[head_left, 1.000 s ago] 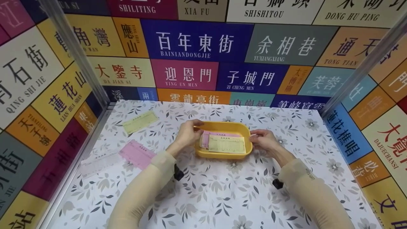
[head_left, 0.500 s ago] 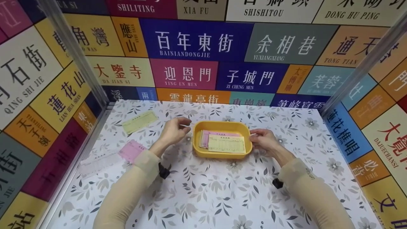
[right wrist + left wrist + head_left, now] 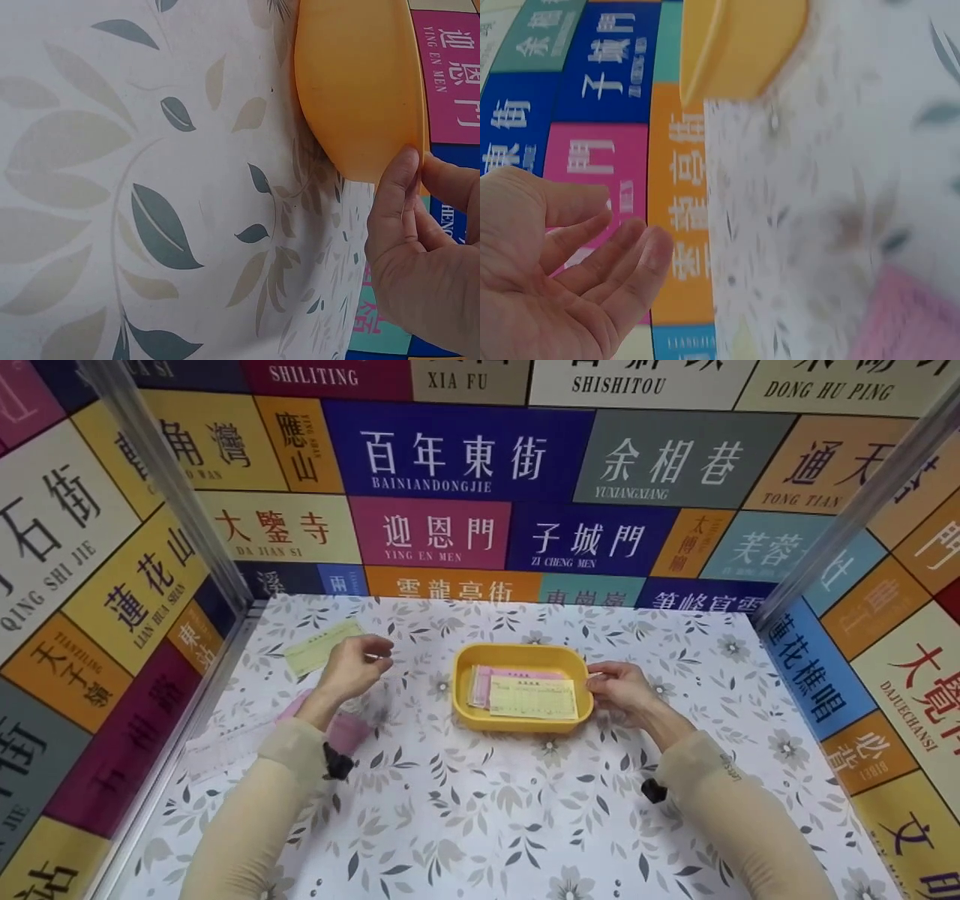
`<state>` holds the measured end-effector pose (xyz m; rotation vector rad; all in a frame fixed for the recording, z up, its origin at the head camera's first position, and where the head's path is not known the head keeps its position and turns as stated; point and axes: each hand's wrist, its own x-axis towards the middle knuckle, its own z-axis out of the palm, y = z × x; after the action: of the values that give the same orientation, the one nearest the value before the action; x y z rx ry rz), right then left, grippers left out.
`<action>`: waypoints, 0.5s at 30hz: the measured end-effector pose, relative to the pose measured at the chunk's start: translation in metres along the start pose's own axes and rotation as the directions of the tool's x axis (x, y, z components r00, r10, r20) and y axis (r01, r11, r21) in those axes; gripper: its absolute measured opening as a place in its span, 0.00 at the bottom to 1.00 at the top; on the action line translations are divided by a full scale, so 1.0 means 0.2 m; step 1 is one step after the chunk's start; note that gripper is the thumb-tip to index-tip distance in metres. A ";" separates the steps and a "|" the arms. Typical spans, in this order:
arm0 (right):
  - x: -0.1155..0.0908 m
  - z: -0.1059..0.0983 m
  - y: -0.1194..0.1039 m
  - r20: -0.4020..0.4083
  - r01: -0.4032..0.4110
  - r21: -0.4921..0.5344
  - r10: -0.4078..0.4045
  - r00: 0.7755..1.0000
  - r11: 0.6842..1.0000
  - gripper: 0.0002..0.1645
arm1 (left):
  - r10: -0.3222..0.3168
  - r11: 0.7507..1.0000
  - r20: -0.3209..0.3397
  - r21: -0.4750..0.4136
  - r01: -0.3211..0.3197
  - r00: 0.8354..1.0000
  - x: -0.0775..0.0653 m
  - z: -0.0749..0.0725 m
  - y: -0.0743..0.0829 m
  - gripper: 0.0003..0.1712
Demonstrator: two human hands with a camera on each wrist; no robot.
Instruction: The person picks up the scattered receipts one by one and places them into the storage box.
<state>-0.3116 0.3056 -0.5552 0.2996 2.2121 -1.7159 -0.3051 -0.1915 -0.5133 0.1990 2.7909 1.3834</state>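
Observation:
A yellow plastic tray [image 3: 525, 726] stands on the table. Inside it lie a yellow printed slip [image 3: 532, 700] and pink slips [image 3: 484, 684] partly beneath it. My right hand [image 3: 627, 691] pinches the tray's right rim between thumb and fingers, as the right wrist view also shows. To the left, my left hand [image 3: 352, 669] hovers with loosely bent fingers and holds nothing. Near it on the table are a yellow-green slip [image 3: 313, 651], a pink slip [image 3: 349, 731] partly hidden by the left forearm, and a pale slip [image 3: 225, 747].
The table is covered with a white leaf-patterned sheet [image 3: 495, 825]. Colourful sign-printed panels [image 3: 457, 450] rise behind it and on both sides. Metal posts [image 3: 161, 472] stand at the corners.
My left hand has let go of the tray's left end and moved left over the loose slips. My right hand stays at the tray's right rim.

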 end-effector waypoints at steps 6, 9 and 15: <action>0.01 -0.01 0.00 -0.011 -0.021 -0.021 0.021 1.000 1.000 0.31 | -0.030 0.999 -0.024 0.029 0.030 0.999 -0.06 -0.14 -0.12 0.22; 0.01 -0.01 0.00 -0.018 -0.038 -0.027 0.037 0.999 0.999 0.31 | -0.022 0.997 -0.033 0.078 0.025 0.999 -0.10 -0.19 -0.17 0.22; 0.01 0.00 0.00 -0.025 -0.044 -0.021 0.043 0.999 0.999 0.31 | -0.023 0.989 -0.024 0.143 0.026 0.999 -0.16 -0.28 -0.29 0.21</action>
<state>-0.3133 0.3063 -0.5562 0.3625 2.2230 -1.6736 -0.2830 -0.2742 -0.5266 0.1513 2.9025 1.1880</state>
